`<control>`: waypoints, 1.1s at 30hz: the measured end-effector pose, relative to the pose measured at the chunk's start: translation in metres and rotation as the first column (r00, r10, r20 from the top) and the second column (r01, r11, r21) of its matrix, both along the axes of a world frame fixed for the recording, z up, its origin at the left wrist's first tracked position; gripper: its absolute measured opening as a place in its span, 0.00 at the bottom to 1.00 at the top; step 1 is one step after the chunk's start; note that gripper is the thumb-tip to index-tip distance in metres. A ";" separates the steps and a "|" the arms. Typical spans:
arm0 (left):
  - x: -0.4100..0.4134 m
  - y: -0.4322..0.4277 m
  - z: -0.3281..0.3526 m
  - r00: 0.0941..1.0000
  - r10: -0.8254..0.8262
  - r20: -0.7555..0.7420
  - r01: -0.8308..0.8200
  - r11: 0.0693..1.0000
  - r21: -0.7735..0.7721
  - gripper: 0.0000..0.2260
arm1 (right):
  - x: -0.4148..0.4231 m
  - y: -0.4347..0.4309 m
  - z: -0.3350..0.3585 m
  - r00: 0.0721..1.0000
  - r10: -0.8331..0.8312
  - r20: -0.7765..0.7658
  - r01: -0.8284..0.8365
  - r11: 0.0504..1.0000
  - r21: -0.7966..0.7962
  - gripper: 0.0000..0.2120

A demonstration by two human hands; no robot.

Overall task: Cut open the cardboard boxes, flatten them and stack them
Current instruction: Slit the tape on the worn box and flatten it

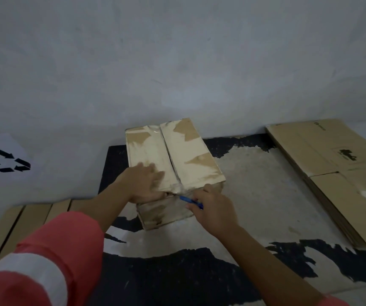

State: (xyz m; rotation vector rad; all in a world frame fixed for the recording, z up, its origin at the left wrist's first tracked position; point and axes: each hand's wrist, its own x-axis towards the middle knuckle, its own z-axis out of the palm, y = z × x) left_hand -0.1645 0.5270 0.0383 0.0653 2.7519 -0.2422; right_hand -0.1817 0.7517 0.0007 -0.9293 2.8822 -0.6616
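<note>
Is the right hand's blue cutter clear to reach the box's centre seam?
Probably yes. The right hand holds the blue cutter at the near end of the seam; the left hand rests on the left flap, not across it.

Upright taped box [188, 155], flattened stack [336, 173]

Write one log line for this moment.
left hand: flat on taped cardboard box | right hand: grips blue cutter at box seam
</note>
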 end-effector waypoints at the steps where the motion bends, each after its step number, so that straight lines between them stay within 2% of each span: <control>1: 0.001 0.000 0.000 1.000 0.002 0.004 -0.002 1.000 0.002 0.36 | 0.000 0.002 -0.001 1.000 -0.022 -0.003 0.022 1.000 0.001 0.11; 5: 0.003 -0.001 0.002 1.000 0.014 -0.011 -0.014 1.000 0.025 0.50 | -0.002 0.012 -0.004 0.993 -0.119 -0.018 0.119 0.993 0.005 0.13; 7: 0.004 -0.001 0.000 0.999 0.028 -0.037 -0.027 0.999 0.040 0.51 | -0.002 0.015 -0.004 0.989 -0.146 -0.023 0.146 0.989 0.010 0.13; 10: 0.007 0.000 -0.002 0.997 0.056 -0.053 -0.053 0.997 0.060 0.50 | -0.003 0.020 -0.004 0.985 -0.170 -0.023 0.170 0.985 -0.002 0.12; 16: 0.009 0.006 -0.004 0.995 0.096 -0.032 -0.093 0.993 0.077 0.37 | -0.011 0.030 -0.003 0.985 -0.164 -0.050 0.166 0.985 0.037 0.10; 18: 0.009 0.007 -0.003 0.993 0.118 -0.010 -0.116 0.989 0.096 0.37 | -0.012 0.030 -0.003 0.985 -0.162 -0.061 0.164 0.986 0.033 0.10; 21: 0.011 0.005 -0.003 0.993 0.120 0.005 -0.120 0.988 0.098 0.36 | -0.024 0.046 0.001 0.977 -0.202 -0.073 0.209 0.972 0.108 0.08; 24: 0.011 0.005 -0.002 0.994 0.114 0.003 -0.113 0.989 0.092 0.36 | -0.050 0.069 0.013 0.971 -0.227 -0.073 0.237 0.955 0.180 0.10; 27: 0.009 0.007 -0.004 0.991 0.133 -0.005 -0.131 0.982 0.135 0.37 | -0.068 0.077 0.017 0.986 -0.156 0.056 0.144 0.974 0.173 0.12; 29: 0.010 0.008 -0.007 0.985 0.170 0.003 -0.167 0.968 0.188 0.42 | -0.075 0.078 0.017 0.974 -0.081 0.212 0.049 0.987 0.153 0.12; 30: 0.010 0.010 -0.009 0.979 0.201 0.007 -0.198 0.955 0.222 0.48 | -0.078 0.077 0.020 0.960 -0.044 0.277 0.011 0.993 0.120 0.11; 32: 0.009 0.018 -0.015 0.957 0.288 -0.010 -0.274 0.919 0.283 0.61 | -0.084 0.071 0.025 0.935 0.010 0.355 -0.003 1.000 -0.019 0.10; 33: 0.008 0.025 -0.020 0.945 0.326 -0.026 -0.306 0.910 0.281 0.65 | -0.088 0.062 0.028 0.933 0.021 0.358 0.007 0.997 -0.077 0.11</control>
